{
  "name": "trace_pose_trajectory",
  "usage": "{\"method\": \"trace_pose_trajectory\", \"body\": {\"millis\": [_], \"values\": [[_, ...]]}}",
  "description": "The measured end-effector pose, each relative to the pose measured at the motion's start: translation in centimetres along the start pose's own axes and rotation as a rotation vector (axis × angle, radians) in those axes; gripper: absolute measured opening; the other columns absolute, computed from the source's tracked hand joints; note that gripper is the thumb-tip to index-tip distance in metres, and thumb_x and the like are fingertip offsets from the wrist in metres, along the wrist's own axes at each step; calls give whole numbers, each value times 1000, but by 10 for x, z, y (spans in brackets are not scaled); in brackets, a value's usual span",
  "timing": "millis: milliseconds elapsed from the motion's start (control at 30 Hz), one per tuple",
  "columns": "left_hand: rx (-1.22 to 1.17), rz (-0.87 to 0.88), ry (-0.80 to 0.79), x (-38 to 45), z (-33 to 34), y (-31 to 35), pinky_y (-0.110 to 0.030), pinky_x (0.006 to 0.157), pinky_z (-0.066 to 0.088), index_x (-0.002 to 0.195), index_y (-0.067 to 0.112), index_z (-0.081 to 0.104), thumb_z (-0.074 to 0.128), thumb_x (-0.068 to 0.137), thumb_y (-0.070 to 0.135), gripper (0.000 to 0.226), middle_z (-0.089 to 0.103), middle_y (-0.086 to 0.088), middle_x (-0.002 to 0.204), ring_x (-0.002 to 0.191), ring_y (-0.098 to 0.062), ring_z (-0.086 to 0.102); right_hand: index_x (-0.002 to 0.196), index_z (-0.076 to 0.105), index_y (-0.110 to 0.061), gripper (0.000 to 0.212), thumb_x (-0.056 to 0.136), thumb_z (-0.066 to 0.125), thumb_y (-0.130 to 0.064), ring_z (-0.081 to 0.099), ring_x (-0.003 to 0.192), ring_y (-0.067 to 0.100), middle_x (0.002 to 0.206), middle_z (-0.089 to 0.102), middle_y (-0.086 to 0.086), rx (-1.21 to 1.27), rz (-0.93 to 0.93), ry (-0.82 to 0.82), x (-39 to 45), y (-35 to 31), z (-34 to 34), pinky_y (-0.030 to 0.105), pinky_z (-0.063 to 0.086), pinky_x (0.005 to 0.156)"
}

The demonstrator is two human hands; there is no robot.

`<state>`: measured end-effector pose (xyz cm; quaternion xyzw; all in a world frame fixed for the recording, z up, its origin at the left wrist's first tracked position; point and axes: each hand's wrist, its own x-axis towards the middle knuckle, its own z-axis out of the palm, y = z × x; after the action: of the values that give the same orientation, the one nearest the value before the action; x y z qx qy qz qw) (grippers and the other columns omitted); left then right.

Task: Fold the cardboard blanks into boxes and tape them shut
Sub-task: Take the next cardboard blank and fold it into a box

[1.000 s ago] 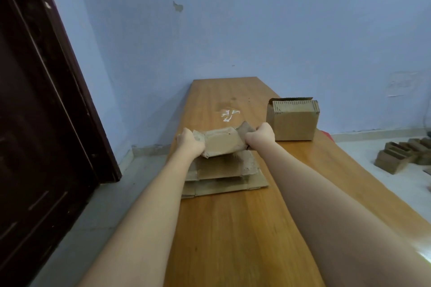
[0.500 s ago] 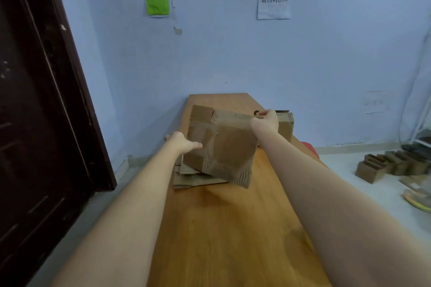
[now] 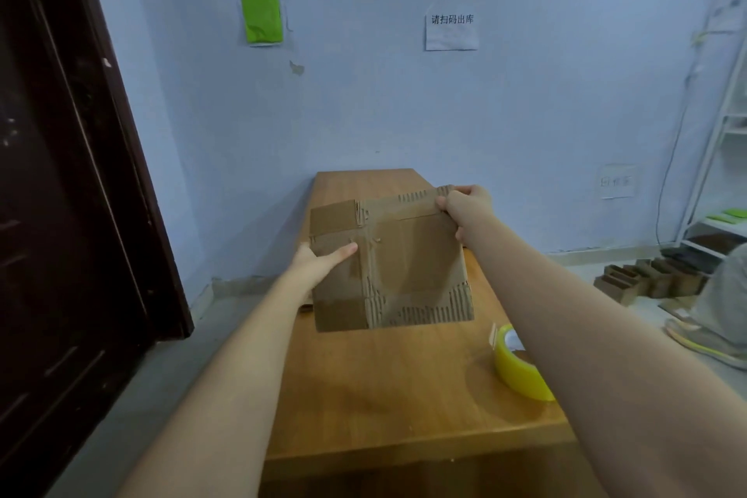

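Cardboard blank (image 3: 404,267) held flat, upright above counter (image 3: 388,388); right hand (image 3: 465,210) pinches top corner, left hand (image 3: 323,261) grips left edge, thumb across. Best push opposite edges inward to square it open; tape roll (image 3: 517,368) waits nearby.

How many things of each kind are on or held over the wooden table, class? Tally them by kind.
Cardboard blank, flat, held up by the left hand and right hand: 1
Yellow tape roll on the table: 1
Total: 2
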<state>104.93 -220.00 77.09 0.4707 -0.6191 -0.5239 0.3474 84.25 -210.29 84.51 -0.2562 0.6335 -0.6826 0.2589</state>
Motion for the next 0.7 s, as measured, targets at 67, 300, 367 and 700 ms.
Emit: {"method": "trace_pose_trajectory", "body": {"millis": [67,300,367,700], "values": [[-37,24,19,3,-1,-5,-51,100,43,141,13,36,79,9,75,152,48,-8,139,123,-29,50,121,50,-9,34,89,59,-2,53,106,23,116,54,9,50,-13,13,-4,3,-2,38,46,96],[-45,51,45,-17,-5,1,-53,100,42,140,12,34,81,5,70,154,46,-9,139,124,-31,48,92,61,-14,17,91,58,-31,54,92,22,85,58,3,47,59,-99,-19,23,-22,31,45,78],[-48,30,49,-12,-8,-5,-52,98,44,136,12,39,83,8,70,147,50,-9,135,120,-30,51,118,57,-16,40,90,58,-45,57,108,25,112,62,5,28,193,-279,-23,42,-31,41,47,95],[92,-4,72,-36,3,-5,-50,111,27,150,8,10,75,64,62,120,19,-9,156,140,-31,24,136,45,-12,52,93,58,-39,53,118,24,130,56,6,-69,123,-306,-46,79,-35,46,40,106]]}}
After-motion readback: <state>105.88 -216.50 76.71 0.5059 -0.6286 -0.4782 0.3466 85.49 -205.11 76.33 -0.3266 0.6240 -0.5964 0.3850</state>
